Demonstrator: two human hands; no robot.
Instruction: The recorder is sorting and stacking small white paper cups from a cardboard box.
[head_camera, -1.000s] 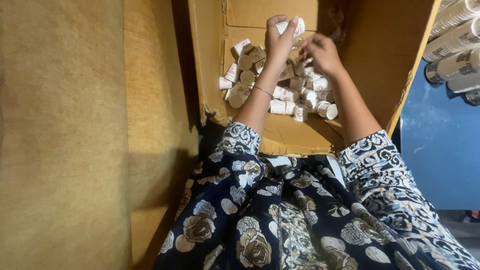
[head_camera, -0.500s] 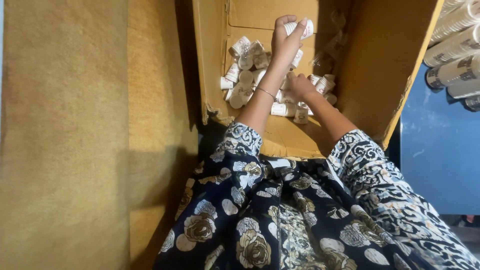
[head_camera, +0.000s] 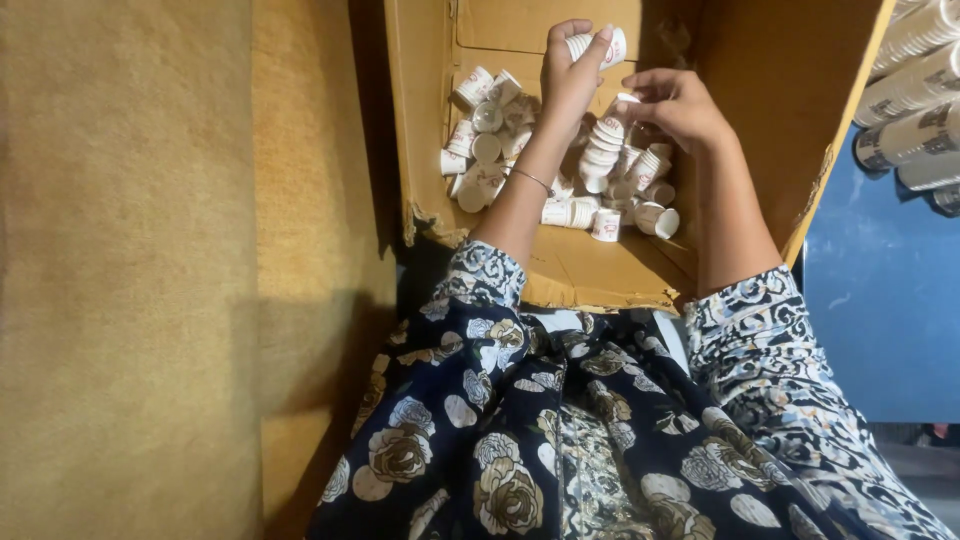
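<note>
Over the cardboard box (head_camera: 590, 270), the left hand (head_camera: 570, 75) grips stacked paper cups (head_camera: 598, 45). The right hand (head_camera: 680, 105) pinches another cup stack (head_camera: 605, 145) above loose cups (head_camera: 490, 150).

Dark floral dress, paisley half sleeves, thin bangle (head_camera: 533, 180) on left wrist

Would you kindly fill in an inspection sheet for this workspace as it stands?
Surface: open brown cardboard box on tan matting.
Job's things: loose small white paper cups in the box; short nested cup stack.
Clutter: nothing seen.
Grippers: left hand grips a few nested cups; right hand pinches the stack's top.
Cables: nothing seen.
Surroundings: long cup stacks at right, blue floor.
</note>
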